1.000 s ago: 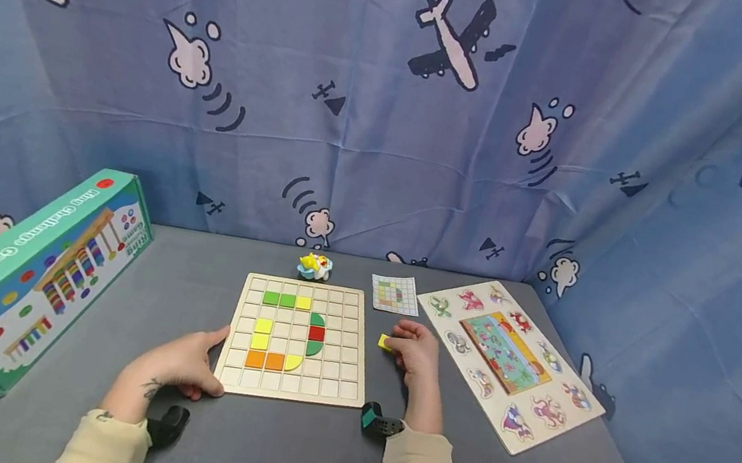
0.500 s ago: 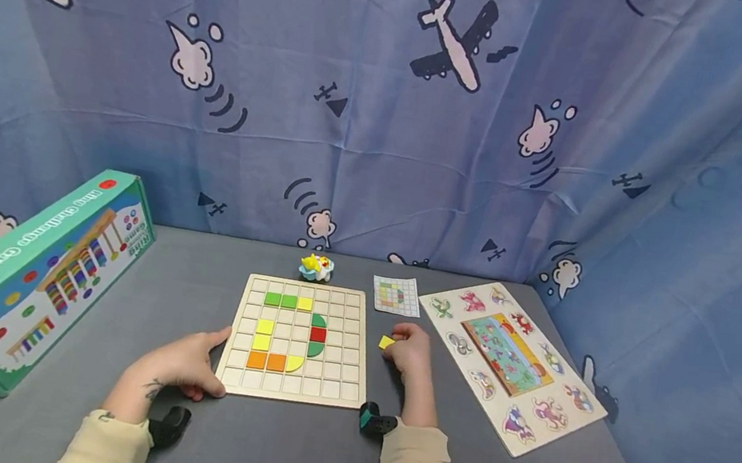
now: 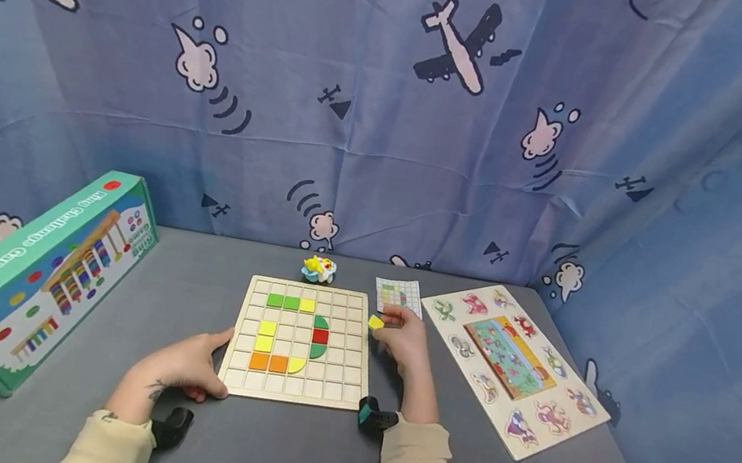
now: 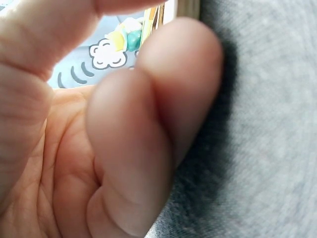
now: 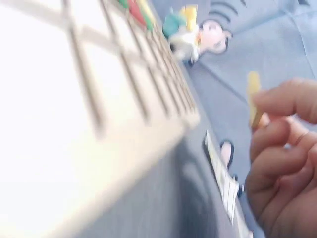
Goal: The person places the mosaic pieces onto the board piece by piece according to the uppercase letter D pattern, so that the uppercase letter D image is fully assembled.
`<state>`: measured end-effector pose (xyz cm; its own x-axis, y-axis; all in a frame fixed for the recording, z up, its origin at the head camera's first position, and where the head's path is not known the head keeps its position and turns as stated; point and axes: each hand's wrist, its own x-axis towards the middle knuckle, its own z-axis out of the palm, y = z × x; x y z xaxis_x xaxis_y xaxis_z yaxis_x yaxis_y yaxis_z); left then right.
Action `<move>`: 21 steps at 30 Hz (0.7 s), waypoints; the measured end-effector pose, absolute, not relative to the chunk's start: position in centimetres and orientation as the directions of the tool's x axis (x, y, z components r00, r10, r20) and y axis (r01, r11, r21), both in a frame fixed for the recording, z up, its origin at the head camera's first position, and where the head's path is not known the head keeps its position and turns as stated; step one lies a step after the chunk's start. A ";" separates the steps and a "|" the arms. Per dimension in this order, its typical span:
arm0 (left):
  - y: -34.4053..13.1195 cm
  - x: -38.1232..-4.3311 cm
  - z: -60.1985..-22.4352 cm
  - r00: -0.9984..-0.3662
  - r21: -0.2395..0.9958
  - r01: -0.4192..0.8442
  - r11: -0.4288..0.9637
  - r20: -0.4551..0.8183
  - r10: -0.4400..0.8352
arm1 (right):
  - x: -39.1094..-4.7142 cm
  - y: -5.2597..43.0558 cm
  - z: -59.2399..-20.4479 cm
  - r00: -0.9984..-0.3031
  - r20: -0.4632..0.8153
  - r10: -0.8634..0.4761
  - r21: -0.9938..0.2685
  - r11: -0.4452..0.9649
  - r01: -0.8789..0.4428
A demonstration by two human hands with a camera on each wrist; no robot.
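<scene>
A wooden grid board (image 3: 341,372) lies flat on the table, with green, yellow, red and orange tiles in some of its cells. Some of these tiles have a rounded side. At the board's near left corner my left hand (image 3: 186,364) holds the edge. Curled fingertips (image 4: 178,64) fill much of the left wrist view. Just past the board's right side, my right hand (image 3: 406,342) pinches a yellow tile (image 3: 376,323) between thumb and fingers. The tile (image 5: 253,94) shows edge-on in the right wrist view, raised above the table.
A printed pattern card (image 3: 399,294) lies behind my right hand. To the right is a puzzle board (image 3: 516,372) with sea-animal pictures. A small toy figure (image 3: 319,269) stands behind the grid board. A long green game box (image 3: 43,277) sits at the left.
My right hand has lifted the yellow tile and moved it left and away from me, toward the grid board's right edge. The left hand stays at the board's corner.
</scene>
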<state>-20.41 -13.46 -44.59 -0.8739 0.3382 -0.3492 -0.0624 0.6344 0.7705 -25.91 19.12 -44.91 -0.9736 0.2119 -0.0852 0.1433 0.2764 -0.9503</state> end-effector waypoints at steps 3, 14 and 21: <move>-13.5 -20.4 -44.5 -0.872 0.770 -0.050 0.636 -0.344 0.348 | -26.3 17.6 -44.2 -0.994 -0.040 0.097 -0.974 0.219 0.060; -13.4 -20.3 -44.4 -0.881 0.755 -0.058 0.653 -0.347 0.322 | -28.0 10.3 -43.0 -0.981 0.026 -0.192 -0.998 0.052 -0.036; -13.4 -20.5 -44.4 -0.875 0.751 -0.063 0.657 -0.358 0.326 | -28.7 7.0 -44.2 -0.978 -0.010 -0.209 -0.985 0.171 -0.026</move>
<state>-20.49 -13.41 -44.45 -0.8751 0.3255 -0.3582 -0.0633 0.6568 0.7514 -28.71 7.04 -44.24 -0.9778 -0.2094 -0.0101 -0.0264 0.1710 -0.9849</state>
